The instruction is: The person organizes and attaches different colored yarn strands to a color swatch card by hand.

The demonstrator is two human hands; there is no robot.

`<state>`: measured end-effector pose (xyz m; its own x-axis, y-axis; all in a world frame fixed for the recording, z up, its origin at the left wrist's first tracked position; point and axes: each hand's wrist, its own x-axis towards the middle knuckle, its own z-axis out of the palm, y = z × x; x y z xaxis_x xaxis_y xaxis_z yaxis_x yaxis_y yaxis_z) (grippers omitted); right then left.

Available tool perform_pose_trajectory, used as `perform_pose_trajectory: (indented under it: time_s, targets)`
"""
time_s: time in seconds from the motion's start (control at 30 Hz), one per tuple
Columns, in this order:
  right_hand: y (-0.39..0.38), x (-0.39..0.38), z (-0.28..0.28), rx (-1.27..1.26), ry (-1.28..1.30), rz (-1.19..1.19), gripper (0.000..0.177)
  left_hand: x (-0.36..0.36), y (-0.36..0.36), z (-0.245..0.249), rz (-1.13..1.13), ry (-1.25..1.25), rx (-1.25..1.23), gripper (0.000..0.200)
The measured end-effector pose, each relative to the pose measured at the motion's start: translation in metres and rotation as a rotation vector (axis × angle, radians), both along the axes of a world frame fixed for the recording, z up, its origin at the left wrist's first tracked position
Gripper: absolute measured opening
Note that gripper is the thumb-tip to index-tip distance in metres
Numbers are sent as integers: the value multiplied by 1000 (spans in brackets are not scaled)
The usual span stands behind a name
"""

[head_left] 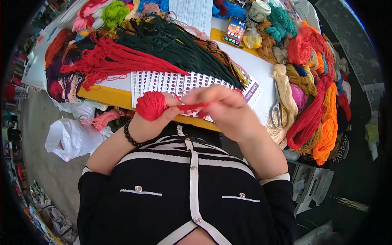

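Note:
My left hand (150, 127) is closed around a ball of red yarn (151, 105), its thumb pointing toward the right. Short red strands (192, 107) stretch from that thumb across to my right hand (233, 116). The right fingers are curled and pinch the strands, though motion blurs their tips. Just beyond both hands lie white cards with rows of punched holes (163, 83), where long red threads (122, 61) and dark green threads (183, 47) are fastened. A purple label (252, 90) shows on the cards' right end.
On the table's right are scissors (279, 114), a cream skein (284, 81) and a heap of red (312, 110) and orange yarn (326, 126). A lit phone (234, 31) lies at the back near a jar (259, 11). A white plastic bag (73, 136) hangs or stands at the left.

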<state>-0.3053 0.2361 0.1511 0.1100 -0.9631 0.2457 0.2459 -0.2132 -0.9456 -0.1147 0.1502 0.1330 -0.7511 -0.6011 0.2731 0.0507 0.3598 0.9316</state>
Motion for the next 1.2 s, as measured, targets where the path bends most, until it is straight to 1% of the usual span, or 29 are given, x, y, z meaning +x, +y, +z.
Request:
perform_pose_trajectory:
  time_s: [0.07,0.1,0.13,0.17,0.2,0.23,0.27,0.3,0.37,0.4,0.43,0.47,0.5,0.53,0.6,0.63,0.67,0.7,0.73,0.8,0.87,0.9,0.93,1.0,1.03,1.1,1.13,1.2]
  targets:
    - [12,-30,12,87,-677,154,16,-3,-11,-8,-62,-137,152,16]
    - [20,-59,21,81,-624,29,9,1,-18,-24,47,-178,9,15]
    - [28,-88,29,82,-564,-95,7,5,-27,-9,9,-291,178,17]
    - [35,-121,34,36,-354,-442,9,13,-34,-6,110,-197,210,19]
    - [48,-169,34,86,-177,-667,12,22,-41,-6,209,-105,242,22]
    - [60,-202,31,74,146,-1068,15,34,-53,-2,241,9,325,24]
    - [65,-220,29,57,491,-1451,17,40,-64,4,275,122,407,26]
    - [60,-218,28,63,491,-1451,17,36,-70,13,275,118,411,26]
    - [38,-190,28,23,758,-1348,20,23,-77,28,266,85,375,30]
    - [12,-155,25,234,630,-1189,21,13,-81,23,260,79,376,30]
    - [-7,-129,19,443,746,-951,22,-2,-85,13,169,-18,57,30]
    - [-30,-111,-13,490,565,-668,25,-19,-88,3,76,-111,-262,32]
    - [-49,-93,-37,477,668,-507,24,-41,-90,-3,157,-172,267,32]
    - [-65,-73,-49,569,697,-446,24,-60,-90,-11,237,-228,799,32]
    - [-93,-63,-106,455,819,-429,22,-76,-95,-40,236,-354,890,34]
    - [-99,-61,-111,458,815,-424,22,-80,-97,-48,237,-409,937,36]
    - [-103,-60,-115,521,809,-386,23,-82,-99,-56,243,-413,942,36]
    - [-106,-59,-119,584,802,-345,24,-84,-101,-64,252,-430,1007,36]
    - [-109,-60,-123,588,799,-336,24,-86,-104,-71,261,-446,1071,35]
    - [-113,-62,-128,675,651,-290,26,-89,-105,-75,252,-450,1073,34]
    - [-114,-65,-128,696,645,-274,27,-99,-93,-67,331,-400,963,30]
    - [-116,-66,-125,709,641,-258,28,-101,-90,-73,282,-306,928,25]
    - [-116,-65,-117,713,639,-255,28,-103,-90,-78,284,-309,931,25]
    - [-114,-63,-99,837,527,-281,28,-108,-93,-87,254,-389,722,23]
    - [-115,-63,-100,839,525,-277,28,-110,-94,-89,301,-393,701,24]
    - [-117,-64,-102,880,475,-281,32,-111,-94,-91,307,-412,673,24]
    - [-118,-64,-106,883,472,-281,32,-111,-94,-92,309,-427,644,24]
    - [-120,-65,-117,713,746,-224,37,-112,-93,-93,318,-454,606,23]
